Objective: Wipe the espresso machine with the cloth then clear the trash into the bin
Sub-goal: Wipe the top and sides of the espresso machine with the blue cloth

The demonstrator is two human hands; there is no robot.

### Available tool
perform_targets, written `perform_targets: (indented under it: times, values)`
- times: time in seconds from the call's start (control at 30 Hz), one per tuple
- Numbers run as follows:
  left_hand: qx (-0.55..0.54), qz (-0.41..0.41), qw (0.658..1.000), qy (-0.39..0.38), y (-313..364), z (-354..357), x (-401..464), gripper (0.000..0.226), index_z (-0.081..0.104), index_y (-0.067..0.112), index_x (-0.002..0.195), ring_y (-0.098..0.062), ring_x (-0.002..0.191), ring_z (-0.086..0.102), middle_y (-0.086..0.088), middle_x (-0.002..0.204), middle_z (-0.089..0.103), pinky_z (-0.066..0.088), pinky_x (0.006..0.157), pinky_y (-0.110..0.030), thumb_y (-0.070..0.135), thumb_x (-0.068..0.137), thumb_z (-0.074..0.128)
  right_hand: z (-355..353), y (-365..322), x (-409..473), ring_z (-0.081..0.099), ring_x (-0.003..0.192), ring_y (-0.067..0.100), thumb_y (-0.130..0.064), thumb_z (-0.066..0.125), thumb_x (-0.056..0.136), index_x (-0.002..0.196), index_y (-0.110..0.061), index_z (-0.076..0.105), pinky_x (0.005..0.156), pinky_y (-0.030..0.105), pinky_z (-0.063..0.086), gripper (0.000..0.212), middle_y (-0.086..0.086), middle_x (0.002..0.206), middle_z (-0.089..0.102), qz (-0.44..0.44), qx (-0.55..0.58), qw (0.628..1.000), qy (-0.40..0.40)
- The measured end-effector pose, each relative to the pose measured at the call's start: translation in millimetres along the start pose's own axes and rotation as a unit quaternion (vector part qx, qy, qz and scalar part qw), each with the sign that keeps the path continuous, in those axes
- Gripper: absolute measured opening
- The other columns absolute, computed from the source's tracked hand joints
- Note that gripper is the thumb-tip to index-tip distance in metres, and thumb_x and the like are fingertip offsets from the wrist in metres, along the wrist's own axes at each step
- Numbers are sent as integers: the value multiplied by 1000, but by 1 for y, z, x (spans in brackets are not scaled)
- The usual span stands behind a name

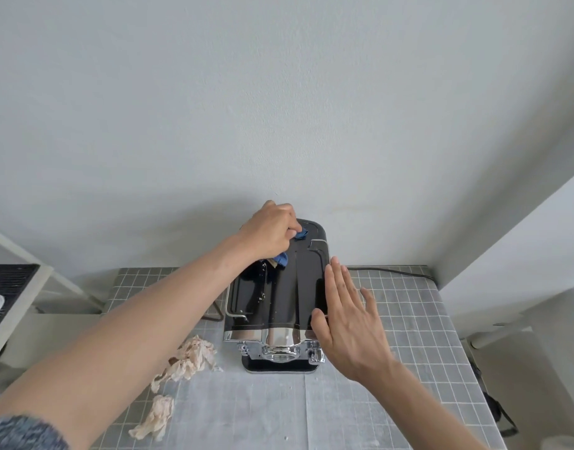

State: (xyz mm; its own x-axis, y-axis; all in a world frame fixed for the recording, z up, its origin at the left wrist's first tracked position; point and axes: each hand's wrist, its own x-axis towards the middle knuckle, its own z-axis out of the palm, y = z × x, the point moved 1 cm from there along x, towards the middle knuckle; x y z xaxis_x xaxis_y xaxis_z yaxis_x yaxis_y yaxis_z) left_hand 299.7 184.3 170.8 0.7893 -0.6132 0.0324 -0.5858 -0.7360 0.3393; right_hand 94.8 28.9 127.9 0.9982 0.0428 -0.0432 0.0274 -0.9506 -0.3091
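A black and chrome espresso machine point(279, 297) stands on the grey grid-patterned table point(409, 319) against the wall. My left hand point(269, 230) grips a blue cloth point(301, 235) and presses it on the rear of the machine's black top. Another bit of the cloth point(280, 259) shows below the wrist. With straight fingers, my right hand point(347, 323) lies flat against the machine's right side. Crumpled pale paper trash point(191, 355) lies on the table left of the machine, with a second piece point(154, 417) nearer me. No bin is in view.
A black power cable point(389, 271) runs along the table's back edge to the right. A white shelf frame point(45, 280) with a black mat stands at the left. A white wall corner point(506, 238) closes in the right side.
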Motion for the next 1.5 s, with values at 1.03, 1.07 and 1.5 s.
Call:
perform_targets:
  times: [1.03, 1.07, 1.5]
  values:
    - [45, 74, 994, -73, -3, -16, 3, 31, 73, 34, 125, -13, 104, 42, 16, 120, 60, 49, 83, -35, 20, 104, 56, 3, -2, 1, -26, 156, 9, -47, 20, 103, 164, -19, -17, 131, 50, 7, 77, -5, 171, -27, 9, -10, 1000, 18]
    - [51, 72, 993, -78, -3, -19, 2, 32, 74, 34, 124, -13, 104, 42, 17, 119, 59, 50, 83, -35, 18, 103, 56, 2, -1, 2, -25, 157, 10, -48, 20, 103, 164, -19, -17, 131, 50, 7, 77, -5, 171, -27, 7, -7, 1000, 19]
    - [-41, 13, 998, -43, -45, -34, -19, 26, 80, 25, 110, -10, 106, 56, 14, 111, 66, 47, 98, -33, 15, 99, 59, 9, 1, 0, -14, 160, 12, -44, 24, 102, 166, -16, -7, 130, 49, 15, 77, -4, 173, -20, 4, 15, 999, 34]
